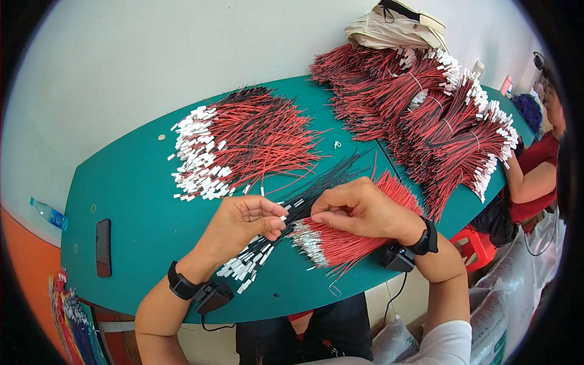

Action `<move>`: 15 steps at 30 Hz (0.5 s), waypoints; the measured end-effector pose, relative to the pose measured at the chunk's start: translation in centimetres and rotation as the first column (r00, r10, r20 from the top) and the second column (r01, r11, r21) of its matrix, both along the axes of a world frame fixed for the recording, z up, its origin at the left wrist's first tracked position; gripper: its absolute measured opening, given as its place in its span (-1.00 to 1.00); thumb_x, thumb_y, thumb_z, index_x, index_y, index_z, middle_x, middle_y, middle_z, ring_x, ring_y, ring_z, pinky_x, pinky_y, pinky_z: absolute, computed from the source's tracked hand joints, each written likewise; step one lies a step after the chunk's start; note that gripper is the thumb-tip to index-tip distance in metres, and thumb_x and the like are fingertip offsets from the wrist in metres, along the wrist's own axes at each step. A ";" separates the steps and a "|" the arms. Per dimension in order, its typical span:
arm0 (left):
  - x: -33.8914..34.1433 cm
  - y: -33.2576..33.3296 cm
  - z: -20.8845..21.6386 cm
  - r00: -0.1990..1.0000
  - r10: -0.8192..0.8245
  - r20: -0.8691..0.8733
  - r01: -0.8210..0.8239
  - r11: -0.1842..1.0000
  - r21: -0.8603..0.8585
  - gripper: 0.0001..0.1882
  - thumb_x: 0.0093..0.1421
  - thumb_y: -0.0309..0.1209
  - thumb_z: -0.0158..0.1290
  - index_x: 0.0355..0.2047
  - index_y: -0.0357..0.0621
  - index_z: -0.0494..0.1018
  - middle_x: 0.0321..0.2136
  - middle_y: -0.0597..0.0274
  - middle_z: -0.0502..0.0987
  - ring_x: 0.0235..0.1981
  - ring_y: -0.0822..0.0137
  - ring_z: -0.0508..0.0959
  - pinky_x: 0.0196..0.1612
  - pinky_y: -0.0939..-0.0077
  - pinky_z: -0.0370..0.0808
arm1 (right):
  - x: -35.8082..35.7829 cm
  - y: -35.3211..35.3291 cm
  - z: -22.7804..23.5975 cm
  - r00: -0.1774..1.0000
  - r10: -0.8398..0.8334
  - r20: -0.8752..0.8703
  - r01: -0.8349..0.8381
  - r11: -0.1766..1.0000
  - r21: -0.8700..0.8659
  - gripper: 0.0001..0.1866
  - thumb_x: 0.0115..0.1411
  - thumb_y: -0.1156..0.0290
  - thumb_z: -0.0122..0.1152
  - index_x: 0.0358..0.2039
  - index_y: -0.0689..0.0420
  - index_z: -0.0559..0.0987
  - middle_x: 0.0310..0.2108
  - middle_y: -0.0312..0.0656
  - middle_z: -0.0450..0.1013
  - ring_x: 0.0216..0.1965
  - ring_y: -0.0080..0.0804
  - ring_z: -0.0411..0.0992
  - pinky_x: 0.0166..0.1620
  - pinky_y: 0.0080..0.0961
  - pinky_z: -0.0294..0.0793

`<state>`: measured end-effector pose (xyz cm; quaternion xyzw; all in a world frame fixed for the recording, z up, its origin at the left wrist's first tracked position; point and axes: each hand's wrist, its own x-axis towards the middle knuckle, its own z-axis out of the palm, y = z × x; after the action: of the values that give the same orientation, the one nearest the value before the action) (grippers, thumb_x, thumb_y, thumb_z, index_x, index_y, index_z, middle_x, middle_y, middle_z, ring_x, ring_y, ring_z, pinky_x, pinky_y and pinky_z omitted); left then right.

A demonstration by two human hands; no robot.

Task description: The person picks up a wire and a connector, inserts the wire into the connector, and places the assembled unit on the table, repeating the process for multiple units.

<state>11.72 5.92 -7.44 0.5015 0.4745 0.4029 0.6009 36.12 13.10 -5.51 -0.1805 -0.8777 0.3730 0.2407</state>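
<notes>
My left hand is closed in a pinch on a small white connector, held just above the table. Facing it, my right hand has thumb and forefinger pressed together; whatever is between them is too small to make out. Under the right hand lies a bundle of red wires, their bare silver metal ends pointing left. Black wires with white connectors spread beneath and between both hands, partly hidden by the left one.
A heap of red and black wires with white connectors lies behind my hands. Tied wire bundles pile up at the back right under a beige bag. A phone and a bottle are left. Another person sits right.
</notes>
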 end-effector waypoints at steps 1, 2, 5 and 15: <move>0.1 0.0 0.0 1.000 0.000 0.000 0.000 1.000 0.000 -0.82 0.17 -0.55 0.15 -0.21 -0.36 0.52 -0.41 0.16 0.60 -0.43 0.46 0.59 -0.29 0.62 0.56 | -0.1 -0.1 0.0 1.000 -0.018 0.004 0.017 1.000 0.014 -0.92 0.14 0.51 0.27 -0.34 0.22 0.60 -0.54 -0.20 0.51 -0.58 -0.53 0.43 -0.51 -0.62 0.34; 0.1 -0.1 0.0 1.000 -0.005 0.005 0.005 1.000 -0.004 -0.82 0.17 -0.55 0.15 -0.21 -0.36 0.52 -0.41 0.16 0.60 -0.43 0.45 0.59 -0.29 0.61 0.56 | -0.1 -0.2 0.0 0.999 -0.035 0.007 0.035 0.999 0.028 -0.92 0.14 0.51 0.28 -0.34 0.22 0.61 -0.53 -0.19 0.52 -0.57 -0.53 0.43 -0.51 -0.62 0.34; 0.4 -0.1 0.0 1.000 -0.018 0.015 0.018 1.000 -0.011 -0.82 0.17 -0.56 0.14 -0.21 -0.36 0.52 -0.41 0.15 0.60 -0.43 0.45 0.59 -0.29 0.61 0.56 | 0.0 -0.2 -0.3 0.999 -0.053 -0.008 0.053 0.997 0.046 -0.92 0.13 0.51 0.29 -0.35 0.22 0.62 -0.51 -0.18 0.53 -0.58 -0.53 0.43 -0.52 -0.62 0.35; 0.8 -0.2 0.0 1.000 -0.027 0.010 0.027 1.000 -0.002 -0.84 0.19 -0.57 0.13 -0.22 -0.37 0.51 -0.41 0.13 0.60 -0.43 0.43 0.59 -0.29 0.59 0.56 | 0.0 -0.1 -0.7 0.998 -0.048 -0.032 0.050 0.996 0.075 -0.92 0.12 0.50 0.30 -0.37 0.22 0.62 -0.54 -0.17 0.52 -0.59 -0.49 0.44 -0.53 -0.59 0.36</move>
<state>12.47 5.69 -7.41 0.5052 0.4652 0.3968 0.6090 36.17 12.96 -6.26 -0.1873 -0.8827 0.3361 0.2696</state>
